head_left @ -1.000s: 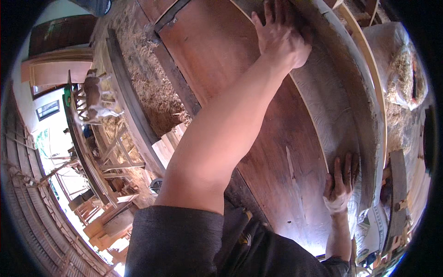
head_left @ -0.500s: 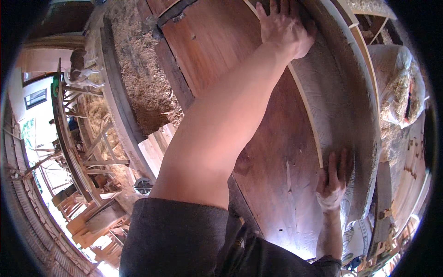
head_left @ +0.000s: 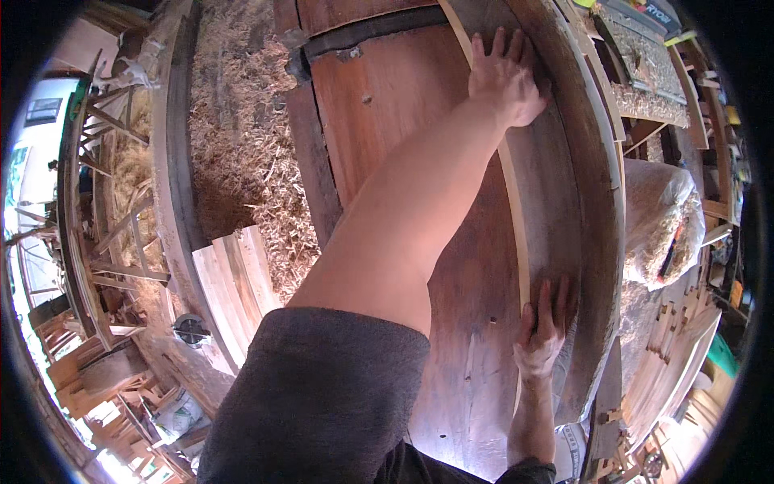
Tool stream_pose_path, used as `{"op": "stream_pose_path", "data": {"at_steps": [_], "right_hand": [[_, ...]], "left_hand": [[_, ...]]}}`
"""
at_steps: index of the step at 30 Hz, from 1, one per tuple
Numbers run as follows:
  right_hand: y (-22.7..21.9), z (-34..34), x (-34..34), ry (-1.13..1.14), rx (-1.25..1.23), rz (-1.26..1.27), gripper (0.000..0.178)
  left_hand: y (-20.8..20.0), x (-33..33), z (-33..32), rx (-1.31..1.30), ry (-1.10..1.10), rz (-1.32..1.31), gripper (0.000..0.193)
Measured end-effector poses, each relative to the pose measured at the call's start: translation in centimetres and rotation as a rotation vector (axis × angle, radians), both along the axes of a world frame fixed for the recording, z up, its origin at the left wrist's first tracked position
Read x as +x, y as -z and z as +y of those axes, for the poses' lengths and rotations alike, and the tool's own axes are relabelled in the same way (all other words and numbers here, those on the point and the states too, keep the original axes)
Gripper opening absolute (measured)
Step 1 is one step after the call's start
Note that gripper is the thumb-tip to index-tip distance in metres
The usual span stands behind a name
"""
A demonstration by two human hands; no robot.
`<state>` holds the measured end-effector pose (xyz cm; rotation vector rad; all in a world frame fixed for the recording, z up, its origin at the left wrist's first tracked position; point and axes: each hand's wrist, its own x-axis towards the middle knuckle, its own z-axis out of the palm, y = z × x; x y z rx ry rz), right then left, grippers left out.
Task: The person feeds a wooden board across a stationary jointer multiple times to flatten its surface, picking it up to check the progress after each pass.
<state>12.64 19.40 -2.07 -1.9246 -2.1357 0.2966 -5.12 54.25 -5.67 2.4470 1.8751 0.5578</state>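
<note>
Many loose wood shavings [head_left: 250, 145] lie toward the left, with several pale boards [head_left: 242, 274] beside them. Next comes a reddish-brown wooden panel [head_left: 476, 258], partly hidden under the outstretched left arm. Along its right side runs the grey-brown plank [head_left: 546, 177], long and bowed in this wide view, with a thin pale strip [head_left: 516, 210] bordering it; whether that strip is fixed on or loose, I cannot tell.

The left hand [head_left: 506, 85] is open, palm down with fingers spread, on the farther part of the plank. The right hand [head_left: 542, 343] is nearer the body, also open and laid flat, its thumb by the strip. Neither of the 2 hands is closed around anything.

Right of them a thick raised edge [head_left: 595, 242] follows the plank, and past it sits a clear plastic bag [head_left: 657, 218] of shavings.

The plank looks stiff and probably heavy for its length, hardly fragile; its surface seems dry and perhaps dusty, so palms might slide a little. 2 widely spaced holds should steady it best, with the raised edge likely the firmest grip; the thin strip looks too slight to pull on.
</note>
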Motion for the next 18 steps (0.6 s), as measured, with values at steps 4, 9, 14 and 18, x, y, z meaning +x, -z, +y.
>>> {"op": "stream_pose_path", "data": {"at_steps": [4,9,14,18], "right_hand": [[0.1,1.9,-0.9,0.041,-0.026,-0.006,0.045],[0.3,4.5,-2.0,0.024,-0.012,-0.042,0.046],[0.7,6.7,-2.9,0.031,-0.006,-0.068,0.046],[1.1,9.1,-4.0,0.036,0.035,-0.066,0.046]], "left_hand": [[0.2,-0.6,2.0,-0.042,0.003,0.042,0.079],[0.6,-2.2,3.7,0.249,-0.019,-0.069,0.059],[-3.4,-3.7,5.6,-0.252,0.065,0.068,0.066],[-1.4,-4.4,8.1,-0.108,0.039,-0.048,0.059]]}}
